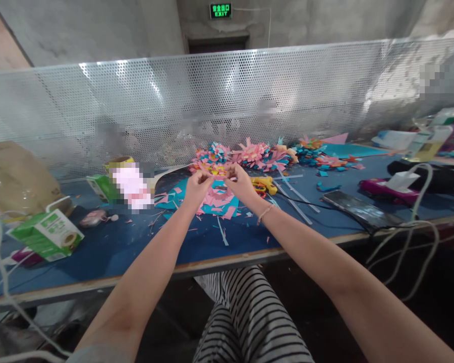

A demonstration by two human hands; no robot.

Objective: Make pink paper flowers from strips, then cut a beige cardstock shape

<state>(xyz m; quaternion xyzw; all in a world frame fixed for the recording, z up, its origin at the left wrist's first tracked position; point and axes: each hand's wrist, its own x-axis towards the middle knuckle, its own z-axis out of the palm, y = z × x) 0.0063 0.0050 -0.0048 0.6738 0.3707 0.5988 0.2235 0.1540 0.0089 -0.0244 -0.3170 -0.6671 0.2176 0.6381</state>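
My left hand [199,184] and my right hand [240,181] meet over the middle of the table, fingers bent in a pinch. Between their fingertips is a small piece of pink paper [218,176], whose exact shape is hard to make out. Just behind them lies a heap of pink, blue and yellow paper flowers [251,153]. Below the hands, pink paper scraps [215,203] are strewn over a blue paper sheet [181,190]. Yellow-handled scissors or a similar tool [267,185] lies right of my right hand.
A perforated metal screen [166,106] runs along the table's back. At left stand a green-and-white carton [49,234] and a plastic bag [18,176]. To the right lie a phone [357,207], a tissue pack [389,191], white cables [419,242] and thin paper strips [297,201].
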